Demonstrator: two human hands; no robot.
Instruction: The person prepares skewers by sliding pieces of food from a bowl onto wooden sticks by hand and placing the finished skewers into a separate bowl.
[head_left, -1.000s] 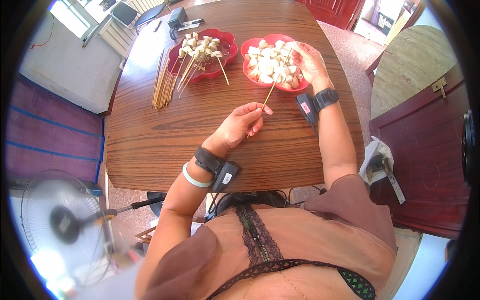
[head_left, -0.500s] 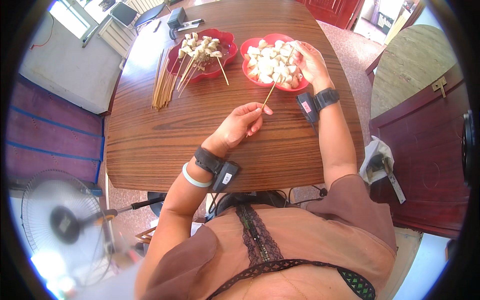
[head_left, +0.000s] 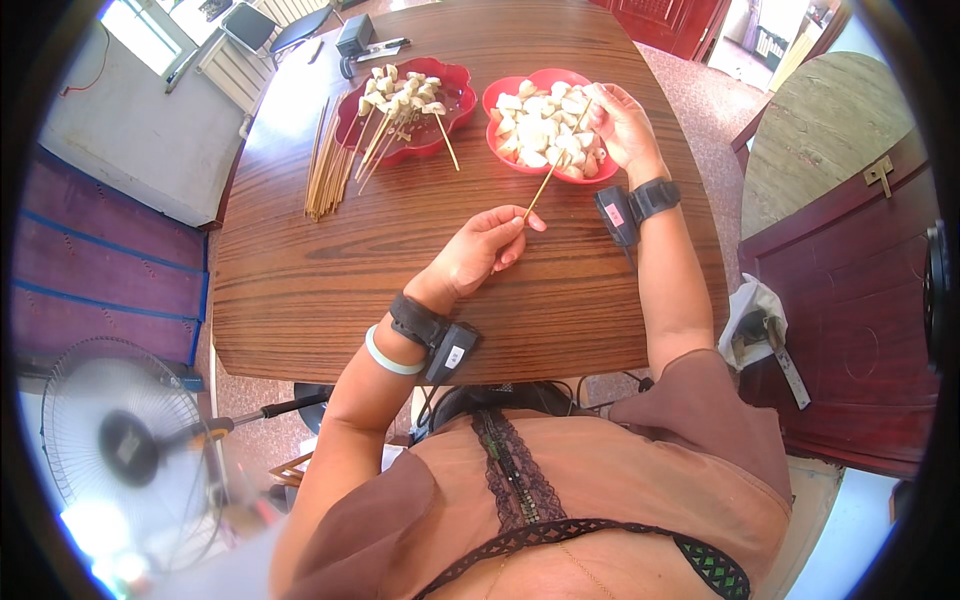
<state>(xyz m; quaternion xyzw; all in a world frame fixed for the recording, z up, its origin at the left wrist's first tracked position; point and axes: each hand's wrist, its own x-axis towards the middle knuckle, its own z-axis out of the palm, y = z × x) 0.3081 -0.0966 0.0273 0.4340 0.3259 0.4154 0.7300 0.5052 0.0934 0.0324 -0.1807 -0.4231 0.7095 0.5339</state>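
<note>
Red bowl (head_left: 520, 160) of white chunks sits on the wooden table (head_left: 300, 280). The left hand (head_left: 485, 250) pinches a thin stick (head_left: 553, 165) just beside the bowl. The right hand (head_left: 622, 125) reaches into it, fingers curled over chunks.

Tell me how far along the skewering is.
Done: several loaded skewers lie in the left red dish. In hand: the left hand holds a bare skewer; the right hand reaches into the right dish. Left: its white pieces and the bare sticks.
</note>
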